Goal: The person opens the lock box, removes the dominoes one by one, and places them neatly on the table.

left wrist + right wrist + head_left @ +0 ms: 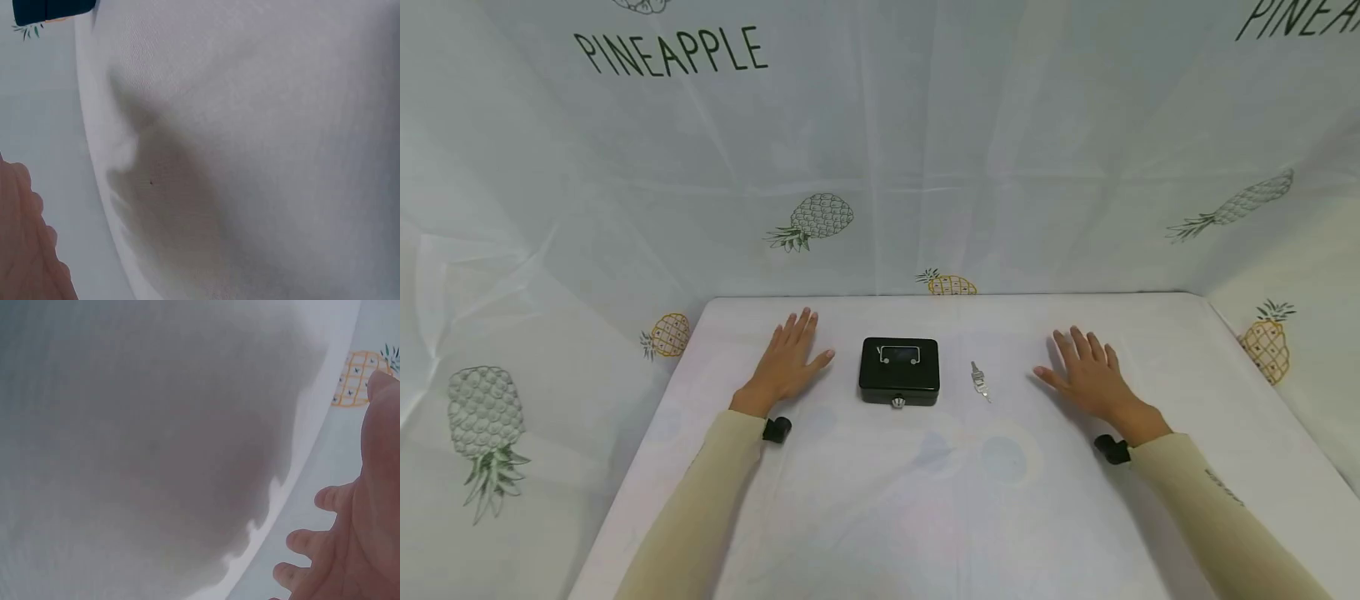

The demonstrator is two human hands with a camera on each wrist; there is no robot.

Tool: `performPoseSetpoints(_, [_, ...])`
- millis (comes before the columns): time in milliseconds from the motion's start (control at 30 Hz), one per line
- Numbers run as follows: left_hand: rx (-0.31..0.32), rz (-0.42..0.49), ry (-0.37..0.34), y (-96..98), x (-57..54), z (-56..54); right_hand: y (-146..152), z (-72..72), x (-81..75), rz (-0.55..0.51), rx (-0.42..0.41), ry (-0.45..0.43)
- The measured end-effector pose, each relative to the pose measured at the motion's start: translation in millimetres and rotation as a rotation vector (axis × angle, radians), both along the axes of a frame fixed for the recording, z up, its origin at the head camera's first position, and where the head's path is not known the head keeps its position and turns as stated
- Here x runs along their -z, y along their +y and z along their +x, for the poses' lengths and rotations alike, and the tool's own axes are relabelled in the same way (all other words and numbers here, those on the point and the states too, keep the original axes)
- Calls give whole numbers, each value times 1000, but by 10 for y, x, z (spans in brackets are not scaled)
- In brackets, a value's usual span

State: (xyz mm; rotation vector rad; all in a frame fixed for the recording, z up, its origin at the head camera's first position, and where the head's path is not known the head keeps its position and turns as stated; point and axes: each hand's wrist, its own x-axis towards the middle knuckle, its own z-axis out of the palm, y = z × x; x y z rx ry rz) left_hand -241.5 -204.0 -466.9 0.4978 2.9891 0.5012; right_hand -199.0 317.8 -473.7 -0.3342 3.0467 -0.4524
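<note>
As both forearms in pale sleeves (711, 492) slant inward and away from the person, the left hand (784, 364) lies palm down, its straight fingers set fairly close together, pointing away and a little to the right. Its thumb stands wide of them, aimed across at a black box (898, 368). The right hand (1093, 383) is palm down too, its straight fingers slightly spread and pointing away and to the left, with the thumb stretched out toward the box side. Shadows fall beneath both hands, and the right seems raised off the white counter (880, 500), though the wrist views make it hard to say whether any fingertip touches.

The box sits flat on the counter between the two sets of fingers, just beside the left thumb and well apart from the right one. Its long axis runs left to right, across the line of the fingers, and its front, with a round silver lock (898, 402), faces the person. A thin handle (900, 349) shows on the lid.

Small silver keys (980, 382) lie between the box and the right thumb, nearer the box. Their long axis runs roughly away from the person, the far end leaning toward the left fingers and the near end toward the right.
</note>
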Motion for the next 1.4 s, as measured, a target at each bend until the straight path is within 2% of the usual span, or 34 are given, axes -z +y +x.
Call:
performPoseSetpoints(333, [61, -5, -11, 91, -44, 67, -197, 40, 39, 20, -25, 36])
performPoseSetpoints(900, [187, -20, -14, 259, -40, 180, -507, 79, 34, 95, -110, 114])
performPoseSetpoints(1400, [216, 1, -6, 389, 35, 230, -823, 133, -26, 135, -138, 182])
